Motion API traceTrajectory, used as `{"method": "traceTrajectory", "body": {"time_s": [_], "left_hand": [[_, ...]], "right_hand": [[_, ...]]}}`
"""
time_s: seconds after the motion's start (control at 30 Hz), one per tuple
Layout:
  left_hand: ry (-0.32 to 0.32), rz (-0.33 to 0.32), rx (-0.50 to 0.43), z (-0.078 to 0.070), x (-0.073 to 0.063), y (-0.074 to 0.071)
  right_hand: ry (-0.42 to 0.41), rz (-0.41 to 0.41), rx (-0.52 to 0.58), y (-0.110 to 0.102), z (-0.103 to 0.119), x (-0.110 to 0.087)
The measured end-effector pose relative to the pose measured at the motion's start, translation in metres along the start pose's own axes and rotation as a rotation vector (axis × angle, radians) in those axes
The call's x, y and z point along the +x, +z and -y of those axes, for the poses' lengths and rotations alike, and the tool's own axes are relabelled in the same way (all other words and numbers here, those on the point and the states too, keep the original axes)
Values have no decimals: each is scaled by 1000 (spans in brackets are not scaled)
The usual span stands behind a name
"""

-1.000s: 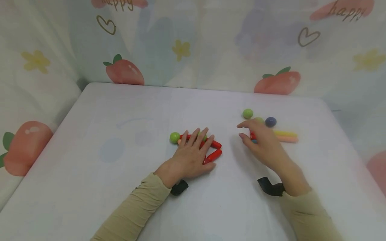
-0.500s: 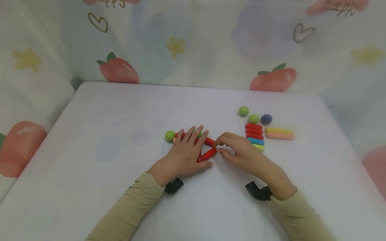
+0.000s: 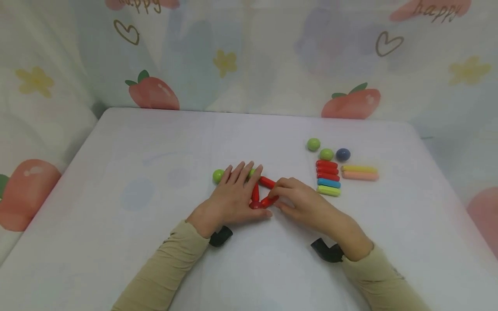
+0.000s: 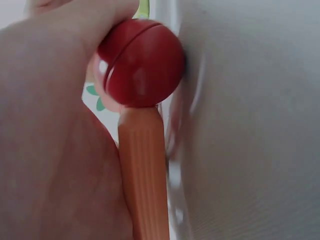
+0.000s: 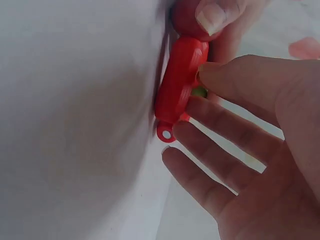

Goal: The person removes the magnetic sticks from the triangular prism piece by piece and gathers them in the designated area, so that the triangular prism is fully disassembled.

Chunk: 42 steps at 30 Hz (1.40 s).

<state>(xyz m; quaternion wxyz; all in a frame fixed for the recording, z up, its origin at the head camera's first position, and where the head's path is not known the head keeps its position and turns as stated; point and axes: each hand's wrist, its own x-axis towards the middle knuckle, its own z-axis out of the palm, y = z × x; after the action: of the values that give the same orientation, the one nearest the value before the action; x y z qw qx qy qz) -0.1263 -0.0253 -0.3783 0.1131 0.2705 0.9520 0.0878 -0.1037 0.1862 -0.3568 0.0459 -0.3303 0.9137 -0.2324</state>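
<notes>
My left hand (image 3: 231,196) lies with spread fingers over a joined toy figure of sticks and balls, partly hidden beneath it. In the right wrist view, the thumb of that hand touches a dark red ball (image 5: 186,20). An orange stick (image 4: 142,170) meets the ball in the left wrist view. My right hand (image 3: 305,201) pinches a red toy building stick (image 5: 177,82), which runs from the ball, with thumb and index finger. Another red stick (image 3: 267,182) lies just above it. A green ball (image 3: 218,176) shows at the figure's left end.
To the right lie several red sticks (image 3: 327,170), a blue stick (image 3: 329,183), a yellow-green stick (image 3: 328,191), a yellow stick (image 3: 359,169) and a peach stick (image 3: 360,176). Behind them sit two green balls (image 3: 313,144) and a dark blue ball (image 3: 343,154). A printed curtain backs the table.
My right hand has moved left from beside the loose pieces to the red stick, first at its right end, now further along it. The left hand stays over the figure.
</notes>
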Motion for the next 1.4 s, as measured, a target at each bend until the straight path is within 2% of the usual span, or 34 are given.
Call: {"method": "traceTrajectory", "body": {"time_s": [0.17,0.37,0.6,1.07,1.4], "left_hand": [[-3,-31,30,0,0,2],[-7,-15,30,-2,2,3],[-2,-12,42,-2,3,4],[-2,-12,47,-2,2,2],[-2,-1,43,-2,1,4]], "right_hand": [[-56,-48,-78,8,3,3],[-84,-78,-121,14,1,3],[-79,-32,-118,17,0,2],[-56,-2,-164,17,0,4],[-9,34,-116,13,1,0]]}}
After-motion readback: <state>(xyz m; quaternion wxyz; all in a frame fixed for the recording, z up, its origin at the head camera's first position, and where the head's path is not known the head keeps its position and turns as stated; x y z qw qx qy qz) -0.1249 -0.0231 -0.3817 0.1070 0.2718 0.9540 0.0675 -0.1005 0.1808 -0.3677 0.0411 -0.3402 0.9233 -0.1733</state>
